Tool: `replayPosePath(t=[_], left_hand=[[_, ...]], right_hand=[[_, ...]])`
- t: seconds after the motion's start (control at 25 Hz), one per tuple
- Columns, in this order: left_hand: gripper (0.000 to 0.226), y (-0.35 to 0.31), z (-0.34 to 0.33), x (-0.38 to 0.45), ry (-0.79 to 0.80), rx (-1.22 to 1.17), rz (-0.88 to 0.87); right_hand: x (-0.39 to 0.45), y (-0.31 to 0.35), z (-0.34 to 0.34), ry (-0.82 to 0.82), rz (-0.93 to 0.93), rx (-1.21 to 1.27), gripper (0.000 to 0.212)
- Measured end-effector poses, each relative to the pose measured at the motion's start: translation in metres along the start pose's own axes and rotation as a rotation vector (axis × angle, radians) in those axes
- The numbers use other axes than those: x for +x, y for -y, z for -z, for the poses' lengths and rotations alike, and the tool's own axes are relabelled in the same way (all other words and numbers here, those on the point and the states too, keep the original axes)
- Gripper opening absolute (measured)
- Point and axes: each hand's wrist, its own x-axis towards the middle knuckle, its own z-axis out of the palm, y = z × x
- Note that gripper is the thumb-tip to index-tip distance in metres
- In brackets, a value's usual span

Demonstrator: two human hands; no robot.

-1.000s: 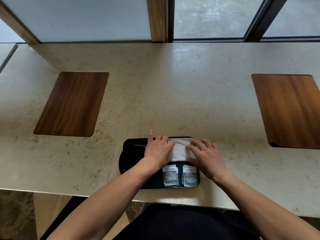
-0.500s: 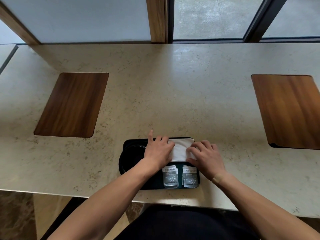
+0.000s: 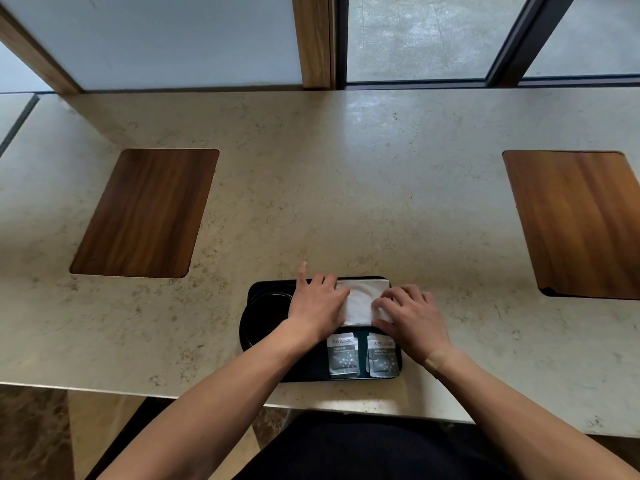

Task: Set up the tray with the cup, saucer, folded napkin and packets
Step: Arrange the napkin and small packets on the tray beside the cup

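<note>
Head view, counter [image 3: 346, 188]: pale beige stone, mottled and faintly glossy, running the full width below the window.
Window frame [image 3: 313, 39]: a wooden post and dark metal bars along the counter's far edge, with frosted and clear panes between.
Left wooden inset [image 3: 145, 213]: dark-grained rectangle with rounded corners, set flush toward the counter's left end.
Right wooden inset [image 3: 578, 223]: the same wood and shape, toward the counter's right end.
Tray [image 3: 304, 374]: black, oblong, rounded corners, lying at the middle of the counter's near edge.
Saucer [image 3: 265, 315]: black and round, in the tray's left half, partly covered by the left forearm; it is hard to tell apart from the tray.
Napkin [image 3: 362, 303]: white cloth, folded to a flat rectangle, along the tray's far edge on its right half.
Left hand [image 3: 317, 306]: palm down, fingers fairly straight, pressing the napkin's left edge; the forefinger points past the tray's far rim.
Right hand [image 3: 412, 318]: fingers bent, tips resting on the napkin's right edge; a plaster sits on the wrist.
Packets [image 3: 362, 355]: two grey sachets with white print, side by side at the tray's near right corner, just below the napkin.
</note>
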Motion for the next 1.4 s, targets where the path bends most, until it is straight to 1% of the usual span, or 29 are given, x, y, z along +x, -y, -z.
replayPosePath(t=[0.16, 0.36, 0.52, 0.6, 0.72, 0.92, 1.0, 1.12, 1.28, 1.4], left_hand=[[0.039, 0.0, 0.001, -0.002, -0.006, -0.011, -0.003], [0.037, 0.007, 0.003, -0.017, -0.13, -0.117, -0.026], [0.034, 0.006, 0.002, -0.043, -0.21, -0.158, -0.078], [0.032, 0.003, -0.002, -0.056, -0.248, -0.154, -0.103], [0.036, 0.002, -0.007, -0.069, -0.209, -0.089, -0.109], [0.042, -0.002, -0.011, -0.074, -0.077, 0.057, -0.132], [0.045, -0.005, -0.012, -0.073, -0.038, 0.132, -0.159], [0.053, -0.005, -0.013, -0.07, -0.015, 0.198, -0.191], [0.066, -0.005, -0.014, -0.068, 0.007, 0.22, -0.213], [0.068, -0.006, -0.014, -0.067, 0.024, 0.222, -0.228]], right_hand=[[-0.001, 0.001, 0.001, -0.018, -0.006, 0.016, 0.032], [-0.008, 0.002, 0.009, -0.116, -0.001, 0.108, 0.032], [-0.027, 0.012, 0.011, -0.188, 0.066, 0.143, 0.03], [-0.035, 0.017, 0.011, -0.197, 0.103, 0.13, 0.031], [-0.042, 0.021, 0.012, -0.148, 0.118, 0.101, 0.039], [-0.043, 0.029, 0.008, 0.04, 0.073, 0.038, 0.059], [-0.042, 0.033, 0.006, 0.09, 0.058, 0.032, 0.065], [-0.041, 0.037, 0.001, 0.115, 0.056, 0.024, 0.066], [-0.04, 0.036, -0.007, 0.158, 0.037, -0.015, 0.071], [-0.038, 0.036, -0.01, 0.18, 0.03, -0.042, 0.075]])
